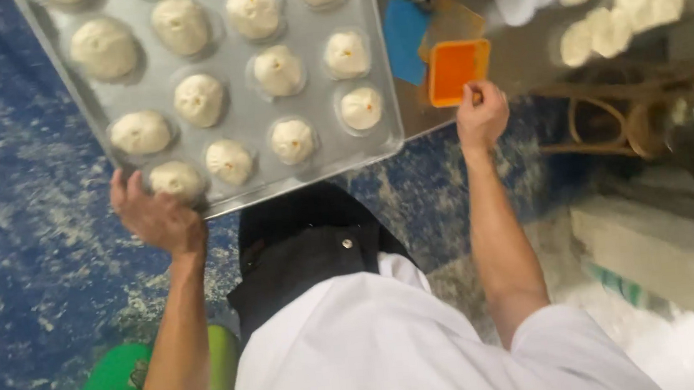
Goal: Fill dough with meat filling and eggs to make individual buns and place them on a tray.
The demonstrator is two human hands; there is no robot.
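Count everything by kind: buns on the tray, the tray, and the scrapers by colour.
Round white dough buns on the tray: 13 (one cut by the frame edge)
Rectangular grey metal baking tray: 1
Flat orange plastic scraper: 1
Flat blue plastic scraper: 1
Total: 16

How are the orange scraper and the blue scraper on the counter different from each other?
The orange scraper is touched by the right hand; the blue scraper lies untouched. The orange scraper sits nearer the counter edge, the blue scraper farther in, beside the tray that the left hand grips. The orange one looks more squarish, the blue one taller. Both are flat and lie on the steel counter.
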